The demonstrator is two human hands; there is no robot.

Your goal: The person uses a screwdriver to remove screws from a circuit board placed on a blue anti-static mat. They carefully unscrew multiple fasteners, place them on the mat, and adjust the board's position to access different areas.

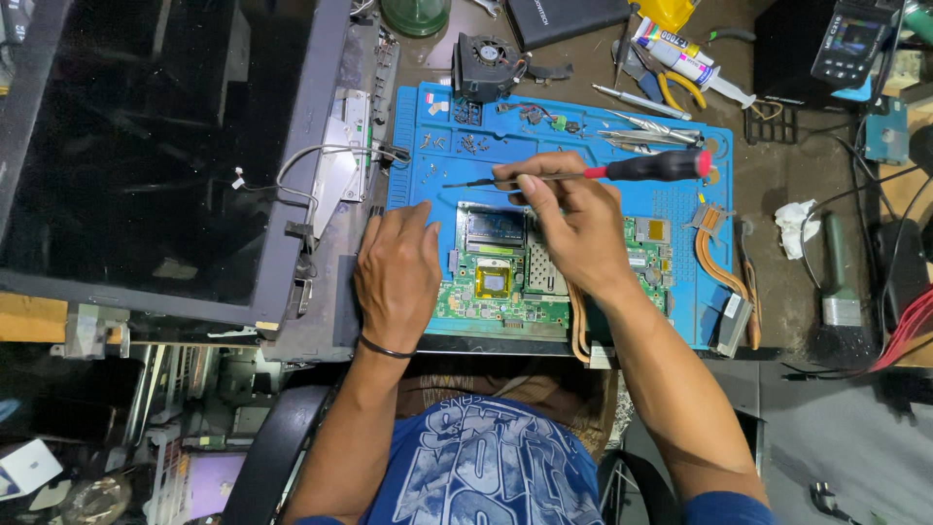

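One green laptop motherboard (505,282) sits on the blue repair mat (680,209), left hand (397,272) flat on its edge to steady it, right hand (573,219) pinching a red-handled screwdriver (583,175) sideways above, loose screws (471,146) parked behind.

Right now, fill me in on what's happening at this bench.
A person is working over a green circuit board that lies on a blue work mat. The right hand holds a red-and-black screwdriver level above the board, tip pointing left. The left hand rests flat at the board's left edge. Small screws sit in the mat's upper trays, a black cooling fan lies beyond them, and a laptop lid lies to the left.
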